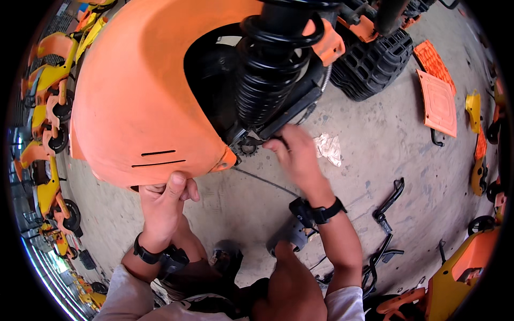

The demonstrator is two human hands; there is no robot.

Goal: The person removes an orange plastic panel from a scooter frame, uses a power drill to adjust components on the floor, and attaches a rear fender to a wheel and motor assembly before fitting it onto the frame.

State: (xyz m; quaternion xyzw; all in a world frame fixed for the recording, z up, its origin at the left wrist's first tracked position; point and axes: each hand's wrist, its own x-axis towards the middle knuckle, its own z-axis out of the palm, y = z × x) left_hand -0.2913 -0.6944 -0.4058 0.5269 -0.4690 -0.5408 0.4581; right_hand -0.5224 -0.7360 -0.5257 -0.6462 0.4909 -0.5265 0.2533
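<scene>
Head view: orange fender shell (pixel 144 91) fills the upper left, tipped toward the person, with a black coil-spring shock (pixel 267 75) showing through its cut-out. Left hand (pixel 163 200) is clenched on the shell's lower rim, thumb up against the outside, fingers curled under the edge. Right hand (pixel 297 158) is blurred; its fingers are pinched at a small sprocket-like fitting (pixel 247 145) below the spring, but whether it grips a tool I cannot tell. A knobby black tyre (pixel 375 61) sits behind on the concrete floor (pixel 385 144).

Judgement: the shell looks like stiff moulded plastic, light by itself, smooth and a bit slippery. With spring and frame attached it likely hangs heavy. The rolled lower rim seems the soundest hold.
</scene>
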